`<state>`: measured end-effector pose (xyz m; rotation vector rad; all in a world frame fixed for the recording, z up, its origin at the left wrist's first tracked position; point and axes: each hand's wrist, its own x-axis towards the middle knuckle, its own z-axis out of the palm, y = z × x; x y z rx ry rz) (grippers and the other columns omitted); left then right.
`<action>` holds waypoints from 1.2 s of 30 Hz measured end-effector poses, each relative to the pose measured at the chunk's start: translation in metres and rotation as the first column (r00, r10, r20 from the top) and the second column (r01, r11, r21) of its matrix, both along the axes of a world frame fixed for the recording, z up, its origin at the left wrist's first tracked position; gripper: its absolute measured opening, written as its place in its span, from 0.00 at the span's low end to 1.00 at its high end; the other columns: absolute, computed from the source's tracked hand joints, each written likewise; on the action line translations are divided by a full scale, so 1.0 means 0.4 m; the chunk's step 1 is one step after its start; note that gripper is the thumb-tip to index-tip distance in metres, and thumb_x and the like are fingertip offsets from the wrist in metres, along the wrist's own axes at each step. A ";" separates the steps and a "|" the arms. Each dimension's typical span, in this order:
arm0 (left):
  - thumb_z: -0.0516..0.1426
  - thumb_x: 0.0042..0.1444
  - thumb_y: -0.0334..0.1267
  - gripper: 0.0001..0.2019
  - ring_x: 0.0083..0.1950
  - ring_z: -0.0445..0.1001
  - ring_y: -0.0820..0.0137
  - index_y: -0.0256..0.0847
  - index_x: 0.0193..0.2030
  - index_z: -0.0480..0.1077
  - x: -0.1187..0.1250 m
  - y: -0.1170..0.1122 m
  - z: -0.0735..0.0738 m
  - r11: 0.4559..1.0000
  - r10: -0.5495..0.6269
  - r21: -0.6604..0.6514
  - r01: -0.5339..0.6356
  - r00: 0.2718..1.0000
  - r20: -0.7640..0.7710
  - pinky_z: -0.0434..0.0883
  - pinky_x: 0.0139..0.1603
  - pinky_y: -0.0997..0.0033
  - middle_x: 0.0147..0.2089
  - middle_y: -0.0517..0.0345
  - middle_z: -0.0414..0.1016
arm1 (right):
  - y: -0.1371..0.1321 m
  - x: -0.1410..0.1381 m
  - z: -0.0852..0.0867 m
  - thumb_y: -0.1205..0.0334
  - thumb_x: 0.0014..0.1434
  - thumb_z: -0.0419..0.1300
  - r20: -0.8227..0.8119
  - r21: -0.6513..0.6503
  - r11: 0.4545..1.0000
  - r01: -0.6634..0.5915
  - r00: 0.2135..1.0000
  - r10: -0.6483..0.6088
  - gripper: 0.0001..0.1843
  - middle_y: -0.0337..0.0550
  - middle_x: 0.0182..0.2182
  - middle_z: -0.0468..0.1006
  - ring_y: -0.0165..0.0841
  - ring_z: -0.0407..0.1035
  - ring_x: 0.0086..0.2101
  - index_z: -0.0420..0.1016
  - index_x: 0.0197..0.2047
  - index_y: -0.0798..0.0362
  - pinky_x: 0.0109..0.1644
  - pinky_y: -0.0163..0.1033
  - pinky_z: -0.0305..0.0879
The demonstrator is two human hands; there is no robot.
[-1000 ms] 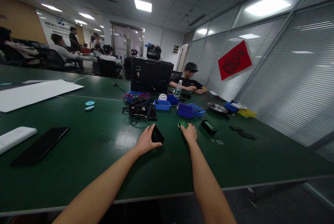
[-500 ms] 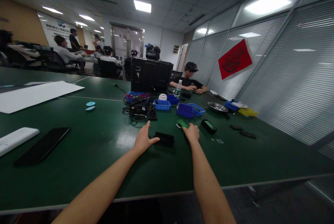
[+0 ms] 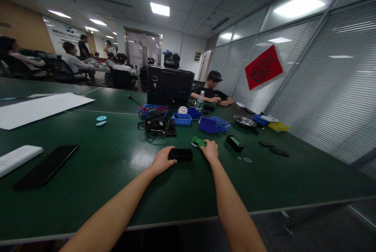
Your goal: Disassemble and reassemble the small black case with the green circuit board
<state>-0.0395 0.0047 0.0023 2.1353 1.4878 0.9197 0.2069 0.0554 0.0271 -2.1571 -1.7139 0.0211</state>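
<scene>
Two hands from where I watch: the left hand [image 3: 161, 161] pinches a black case's [image 3: 182, 155] left end, the right hand [image 3: 210, 151] a green circuit board's [image 3: 198, 141] right end. I'd steady the case lightly, gripping the board by its edges. The case juts rightward from the left fingers; the board, apart and beyond, points leftward from the right fingertips.

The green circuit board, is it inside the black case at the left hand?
No, the right hand holds the green circuit board apart from that black case.
</scene>
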 end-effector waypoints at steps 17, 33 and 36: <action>0.53 0.50 0.32 0.31 0.56 0.63 0.63 0.37 0.62 0.50 -0.011 0.025 -0.014 0.978 0.201 -0.053 -0.203 0.979 -0.042 0.59 0.55 0.66 0.56 0.47 0.65 | 0.021 0.004 -0.008 0.62 0.43 0.62 -0.325 0.079 0.991 -0.105 0.937 0.125 0.21 0.48 0.36 0.74 0.38 0.68 0.38 0.73 0.43 0.56 0.42 0.39 0.61; 0.56 0.48 0.34 0.31 0.53 0.65 0.65 0.42 0.61 0.53 -0.010 0.022 -0.007 0.986 0.161 -0.040 -0.165 0.983 -0.088 0.60 0.52 0.70 0.53 0.51 0.67 | -0.043 -0.132 0.023 0.58 0.43 0.62 -0.627 0.381 0.800 -0.463 0.507 0.591 0.22 0.38 0.30 0.70 0.28 0.63 0.29 0.71 0.44 0.54 0.37 0.36 0.61; 0.56 0.48 0.34 0.31 0.52 0.66 0.66 0.43 0.60 0.53 -0.011 0.021 -0.005 0.989 0.142 -0.023 -0.144 0.987 -0.076 0.60 0.51 0.70 0.52 0.52 0.68 | -0.043 -0.133 0.016 0.60 0.43 0.62 -0.473 0.325 0.779 -0.536 0.621 0.625 0.20 0.38 0.31 0.68 0.28 0.62 0.29 0.72 0.42 0.53 0.34 0.35 0.60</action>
